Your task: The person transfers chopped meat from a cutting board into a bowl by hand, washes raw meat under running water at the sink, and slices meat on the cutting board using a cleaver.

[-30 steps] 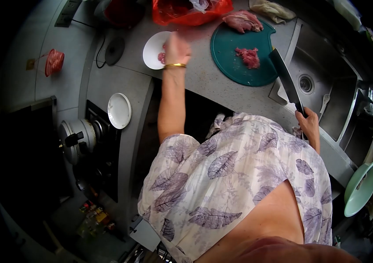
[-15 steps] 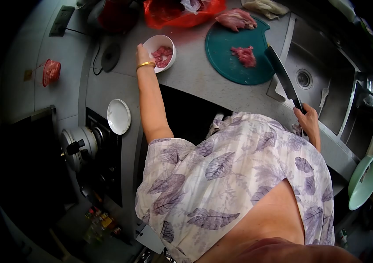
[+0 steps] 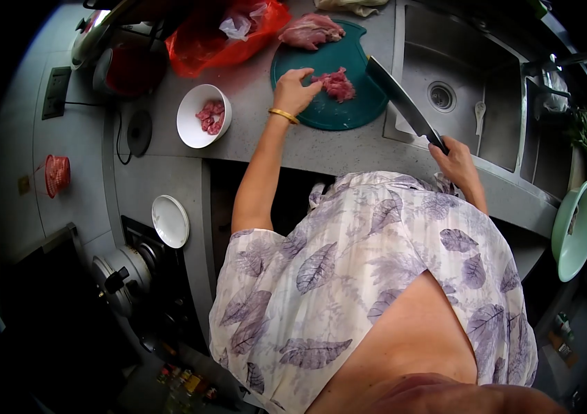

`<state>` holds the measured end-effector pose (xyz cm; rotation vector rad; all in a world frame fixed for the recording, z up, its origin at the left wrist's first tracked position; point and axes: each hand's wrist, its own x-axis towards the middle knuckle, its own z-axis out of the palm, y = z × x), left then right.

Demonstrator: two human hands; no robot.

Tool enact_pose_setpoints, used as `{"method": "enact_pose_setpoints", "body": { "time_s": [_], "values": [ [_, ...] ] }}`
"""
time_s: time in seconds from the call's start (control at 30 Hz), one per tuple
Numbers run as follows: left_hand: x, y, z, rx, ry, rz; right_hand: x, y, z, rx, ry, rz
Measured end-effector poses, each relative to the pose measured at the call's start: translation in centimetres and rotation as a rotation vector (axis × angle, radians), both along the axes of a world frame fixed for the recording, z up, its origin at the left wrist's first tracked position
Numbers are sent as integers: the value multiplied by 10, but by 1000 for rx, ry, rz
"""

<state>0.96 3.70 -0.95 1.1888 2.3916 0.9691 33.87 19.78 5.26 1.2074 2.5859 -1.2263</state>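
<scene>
A white plate (image 3: 170, 221) lies to the left of your left hand and nearer to your body. Also to the left of that hand, a white bowl (image 3: 188, 119) stands on the counter with meat pieces (image 3: 211, 117) inside, and beyond it lies a red plastic bag (image 3: 200, 43). Your left arm reaches forward from the sleeve, slanting a little right, with a gold bangle (image 3: 284, 115) at the wrist. Your left hand (image 3: 295, 92) is over the left side of the green cutting board (image 3: 348, 119), back upward, thumb and forefinger parted, with nothing visible in its grasp. Their tips point right, at the near edge of the small meat pile (image 3: 338, 85); you cannot tell whether they touch it. Beyond this hand, a large piece of meat (image 3: 310, 32) lies at the board's far left. The knife (image 3: 398, 96) slants from your right hand forward and left, its tip over the board's right edge. Your right hand (image 3: 456, 163) is held lower and closer to your body, fingers wrapped around the black handle. Beyond it is the sink (image 3: 460, 58), with a white spoon (image 3: 480, 119) inside. Farther right of that hand sits a pale green basin (image 3: 576, 232).
</scene>
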Motion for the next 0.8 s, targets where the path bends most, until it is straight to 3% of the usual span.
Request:
{"method": "enact_pose_setpoints", "body": {
  "time_s": [0.07,0.1,0.2,0.33,0.53,0.67,0.73,0.8],
  "values": [
    [6,12,0,-77,291,-78,0,-2,0,11,8,14],
    [5,16,-5,-114,158,-120,-1,-3,1,7,8,17],
    [7,18,-8,-80,201,-244,-2,-4,5,4,9,16],
    [20,18,-8,11,144,-201,1,-1,-4,14,25,14],
    [42,17,-11,98,62,64,2,0,-3,15,24,16],
    [32,2,-14,206,-241,223,5,0,-11,42,64,28],
    [22,-5,-17,367,-607,269,5,0,-10,30,65,25],
    [15,-11,-18,358,-607,273,6,1,-14,24,80,25]
  ]
}}
